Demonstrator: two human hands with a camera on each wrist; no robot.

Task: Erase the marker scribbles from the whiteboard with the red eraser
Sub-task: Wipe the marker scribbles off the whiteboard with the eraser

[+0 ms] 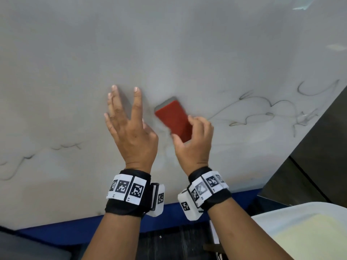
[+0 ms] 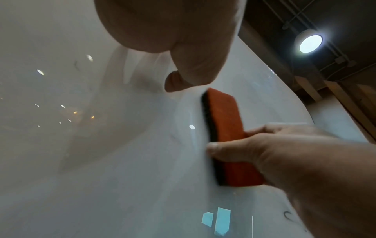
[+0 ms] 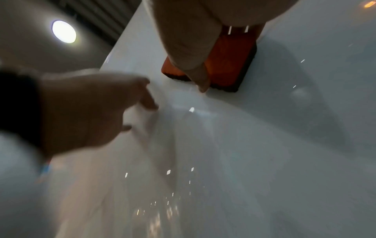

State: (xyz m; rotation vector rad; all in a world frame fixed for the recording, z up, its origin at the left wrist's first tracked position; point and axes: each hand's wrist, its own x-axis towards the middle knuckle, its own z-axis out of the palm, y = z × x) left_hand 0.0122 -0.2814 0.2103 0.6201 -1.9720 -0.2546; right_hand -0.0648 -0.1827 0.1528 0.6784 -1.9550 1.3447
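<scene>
The whiteboard [image 1: 169,44] fills the head view. My right hand [image 1: 193,137] grips the red eraser [image 1: 174,117] by its lower end, its dark felt face against the board. In the left wrist view the eraser [image 2: 225,128] lies flat on the board with the thumb across its edge. The right wrist view shows the eraser [image 3: 230,64] under my fingers. My left hand [image 1: 129,124] is just left of the eraser, fingers straight and spread against the board. Black marker scribbles [image 1: 272,111] run to the right of the eraser. Fainter scribbles [image 1: 28,156] remain at lower left.
A blue frame edge [image 1: 84,226] runs along the board's bottom. A dark panel [image 1: 319,147] borders the board at right. A white tray with a pale yellow sheet [image 1: 309,231] sits at lower right. Small blue tape pieces [image 2: 217,220] stick to the board.
</scene>
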